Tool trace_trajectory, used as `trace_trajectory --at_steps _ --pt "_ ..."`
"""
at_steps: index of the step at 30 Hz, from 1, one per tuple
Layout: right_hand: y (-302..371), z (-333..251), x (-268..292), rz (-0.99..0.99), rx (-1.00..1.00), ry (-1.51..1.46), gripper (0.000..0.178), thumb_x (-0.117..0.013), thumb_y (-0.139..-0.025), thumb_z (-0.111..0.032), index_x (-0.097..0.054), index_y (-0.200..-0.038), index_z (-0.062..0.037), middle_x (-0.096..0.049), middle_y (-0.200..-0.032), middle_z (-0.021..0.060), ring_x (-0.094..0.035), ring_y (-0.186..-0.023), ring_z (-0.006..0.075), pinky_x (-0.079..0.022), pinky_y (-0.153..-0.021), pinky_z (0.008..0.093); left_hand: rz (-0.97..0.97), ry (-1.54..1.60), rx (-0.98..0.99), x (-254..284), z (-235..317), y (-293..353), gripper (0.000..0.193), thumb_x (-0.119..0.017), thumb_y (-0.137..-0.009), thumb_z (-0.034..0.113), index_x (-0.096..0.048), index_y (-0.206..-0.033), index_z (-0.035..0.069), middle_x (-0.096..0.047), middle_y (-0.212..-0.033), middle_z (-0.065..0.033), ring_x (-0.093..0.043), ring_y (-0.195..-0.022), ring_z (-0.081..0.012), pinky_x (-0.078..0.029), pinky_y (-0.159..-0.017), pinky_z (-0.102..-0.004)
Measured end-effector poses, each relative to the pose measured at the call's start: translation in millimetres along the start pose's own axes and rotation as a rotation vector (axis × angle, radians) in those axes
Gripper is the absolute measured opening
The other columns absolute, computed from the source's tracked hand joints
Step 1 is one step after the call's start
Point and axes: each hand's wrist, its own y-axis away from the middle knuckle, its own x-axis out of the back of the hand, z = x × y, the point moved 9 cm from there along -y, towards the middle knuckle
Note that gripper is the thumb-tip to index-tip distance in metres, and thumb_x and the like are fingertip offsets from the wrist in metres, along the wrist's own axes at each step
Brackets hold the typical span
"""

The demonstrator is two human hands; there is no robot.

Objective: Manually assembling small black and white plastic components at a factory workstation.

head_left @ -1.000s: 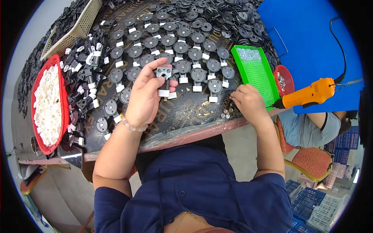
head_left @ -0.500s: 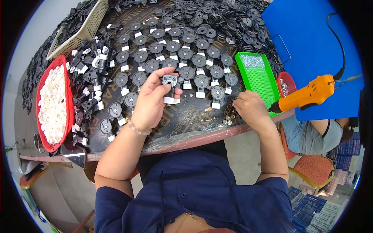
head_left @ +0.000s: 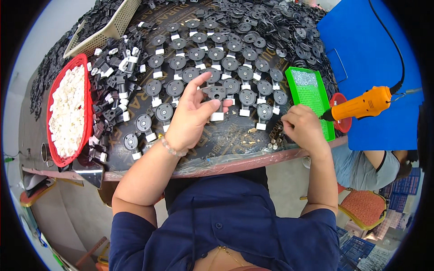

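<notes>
My left hand (head_left: 192, 118) is raised over the table, its thumb and fingers closed on a black plastic bracket (head_left: 217, 95) with holes in its top plate and a white block at its lower end. At the table's near right, the fingers of my right hand (head_left: 304, 128) are drawn together in a pinch; whatever they hold is hidden. Small round metal pieces (head_left: 274, 145) lie just below those fingers. Beyond my left hand stand rows of black parts with round discs (head_left: 247, 97), each with a white end piece.
A red basket (head_left: 87, 113) of white pieces and a pile of black brackets (head_left: 118, 86) lie left. Right are a green tray (head_left: 331, 131) with small screws, an orange electric screwdriver (head_left: 361, 104), a red bowl (head_left: 344, 124) and a blue box (head_left: 370, 49). Black discs (head_left: 289, 31) heap behind.
The whole view has shifted a little, moving the scene rightward. The bracket in my left hand has tilted, showing its top plate differently. My right hand remains beside the metal pieces, pinched.
</notes>
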Motion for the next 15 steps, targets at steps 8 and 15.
trace_trajectory --at_steps 8,15 --pt "-68 -74 56 0.4 0.282 -0.222 0.019 -0.076 -0.068 0.003 -0.072 -0.085 -0.0054 -0.065 -0.083 0.0065 -0.062 -0.074 0.0254 -0.049 -0.066 0.037 -0.099 -0.048 0.024 -3 -11 0 0.044 -0.062 -0.096 -0.003 -0.048 -0.137 -0.001 -0.06 -0.119 -0.011 -0.066 -0.114 -0.0226 -0.055 -0.098 -0.0317" --pt "-102 -122 27 0.254 0.513 -0.067 0.025 -0.079 -0.066 -0.005 -0.072 -0.089 -0.0054 -0.065 -0.088 0.0037 -0.061 -0.077 0.023 -0.047 -0.067 0.0373 -0.112 -0.036 0.067 -4 -6 0 0.045 -0.062 -0.096 -0.003 -0.049 -0.138 0.0 -0.06 -0.106 -0.003 -0.062 -0.096 -0.0088 -0.054 -0.094 -0.0273"
